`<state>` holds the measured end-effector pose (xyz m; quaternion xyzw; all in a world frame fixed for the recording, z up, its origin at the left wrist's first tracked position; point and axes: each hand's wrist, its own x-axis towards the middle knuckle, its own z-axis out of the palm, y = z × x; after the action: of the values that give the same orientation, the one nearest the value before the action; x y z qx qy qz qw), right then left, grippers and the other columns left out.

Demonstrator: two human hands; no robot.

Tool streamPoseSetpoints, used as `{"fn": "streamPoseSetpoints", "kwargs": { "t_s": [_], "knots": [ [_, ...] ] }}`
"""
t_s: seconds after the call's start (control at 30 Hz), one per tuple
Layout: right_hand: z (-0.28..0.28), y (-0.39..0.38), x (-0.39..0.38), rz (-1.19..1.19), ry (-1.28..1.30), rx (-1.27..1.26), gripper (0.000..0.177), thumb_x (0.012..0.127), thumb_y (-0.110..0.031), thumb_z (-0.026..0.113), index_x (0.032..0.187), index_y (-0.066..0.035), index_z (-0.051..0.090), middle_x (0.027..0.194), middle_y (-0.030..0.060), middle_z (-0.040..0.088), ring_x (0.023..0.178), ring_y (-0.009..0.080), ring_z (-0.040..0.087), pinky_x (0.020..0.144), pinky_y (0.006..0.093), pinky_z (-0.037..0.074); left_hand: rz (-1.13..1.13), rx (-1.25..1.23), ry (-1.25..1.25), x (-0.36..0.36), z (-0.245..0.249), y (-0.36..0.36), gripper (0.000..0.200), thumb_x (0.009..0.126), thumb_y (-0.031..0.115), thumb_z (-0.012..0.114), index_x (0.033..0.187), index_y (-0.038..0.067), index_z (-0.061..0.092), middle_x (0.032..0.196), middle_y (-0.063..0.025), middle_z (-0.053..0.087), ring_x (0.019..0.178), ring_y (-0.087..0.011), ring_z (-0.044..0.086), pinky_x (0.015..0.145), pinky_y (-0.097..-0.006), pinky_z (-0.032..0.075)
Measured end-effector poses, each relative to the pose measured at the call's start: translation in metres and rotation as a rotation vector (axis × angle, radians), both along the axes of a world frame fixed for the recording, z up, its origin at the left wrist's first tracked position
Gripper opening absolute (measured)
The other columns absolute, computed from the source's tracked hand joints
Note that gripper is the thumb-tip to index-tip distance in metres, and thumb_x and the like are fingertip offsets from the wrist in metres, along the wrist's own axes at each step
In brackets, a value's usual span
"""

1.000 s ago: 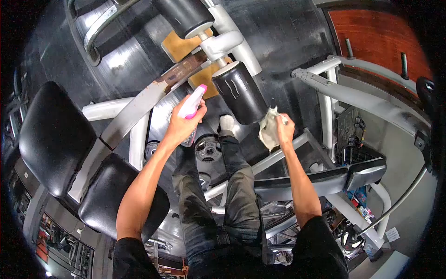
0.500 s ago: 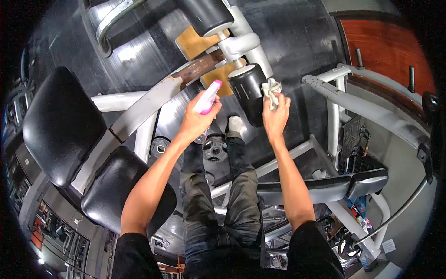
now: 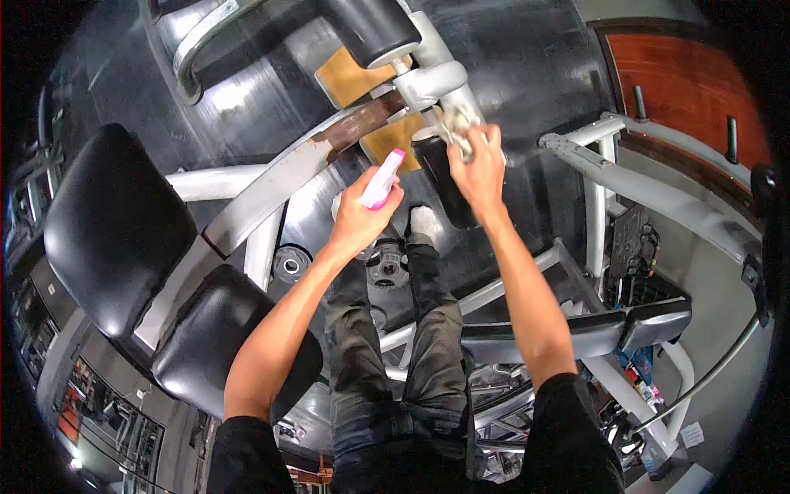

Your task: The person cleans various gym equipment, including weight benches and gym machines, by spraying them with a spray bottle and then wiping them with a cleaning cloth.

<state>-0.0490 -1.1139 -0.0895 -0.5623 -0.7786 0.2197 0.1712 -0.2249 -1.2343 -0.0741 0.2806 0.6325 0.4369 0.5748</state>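
My left hand (image 3: 362, 212) is closed round a spray bottle (image 3: 382, 179) with a white and pink trigger head; the fingers hide most of its body. In my right hand (image 3: 479, 171) is a pale cloth (image 3: 457, 132), bunched up and blurred. The cloth lies at the upper end of a black padded roller (image 3: 441, 174), by the grey metal bracket (image 3: 431, 85). My right fingers are over the roller's right side. A second black roller (image 3: 370, 31) sits farther up on the same bracket.
A gym machine's black back pad (image 3: 119, 226) and seat pad (image 3: 222, 329) stand at left, joined by a worn grey beam (image 3: 263, 193). Lower right is a black bench (image 3: 559, 336). Weight plates (image 3: 385, 265) lie near my feet. A grey frame (image 3: 658, 193) stands at right.
My right hand with the cloth has moved up and left, from the roller's right side to its upper end. The left hand and spray bottle have shifted slightly down and right.
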Motion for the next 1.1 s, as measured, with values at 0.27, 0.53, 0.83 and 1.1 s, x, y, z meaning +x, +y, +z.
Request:
{"fn": "streamPoseSetpoints", "kwargs": {
  "t_s": [0.27,0.53,0.83,1.1],
  "knots": [
    [0.024,-0.091,0.126,-0.209,0.076,-0.079,0.013,0.067,-0.003,0.06,0.08,-0.001,0.057,0.084,0.0132,0.053,0.078,0.0291,0.058,0.073,0.0365,0.047,0.004,-0.021,-0.03,0.002,0.006,-0.001,0.016,0.082,0.009,0.066,0.094,0.003,0.058,0.082,-0.0032,0.062,0.078,-0.0093,0.058,0.072,-0.0254,0.046],
    [0.016,0.034,0.006,-0.161,0.252,0.169,0.021,0.071,-0.01,0.064,0.089,-0.001,0.06,0.095,0.0159,0.054,0.091,0.0319,0.056,0.082,0.0377,0.044,-0.051,0.041,0.032,0.002,0.002,-0.002,0.016,0.084,0.006,0.064,0.099,0.006,0.057,0.082,0.0014,0.059,0.063,-0.0053,0.053,0.056,-0.0214,0.045],
    [0.013,-0.086,0.068,-0.271,-0.111,0.026,0.021,0.069,-0.014,0.068,0.087,-0.003,0.062,0.093,0.0145,0.054,0.083,0.0345,0.058,0.073,0.0412,0.048,0.026,0.034,-0.035,0.0,0.01,0.004,0.015,0.084,0.004,0.064,0.098,0.006,0.057,0.082,0.0012,0.059,0.065,-0.0051,0.054,0.056,-0.0212,0.045],
    [0.026,-0.001,0.052,-0.137,0.175,0.176,0.016,0.067,-0.004,0.064,0.081,0.001,0.056,0.089,0.0138,0.055,0.085,0.03,0.057,0.077,0.0356,0.046,0.041,0.026,-0.033,-0.003,0.014,0.005,0.017,0.082,0.008,0.066,0.096,0.002,0.059,0.08,-0.005,0.063,0.076,-0.0101,0.06,0.07,-0.0261,0.048]
  ]
}}
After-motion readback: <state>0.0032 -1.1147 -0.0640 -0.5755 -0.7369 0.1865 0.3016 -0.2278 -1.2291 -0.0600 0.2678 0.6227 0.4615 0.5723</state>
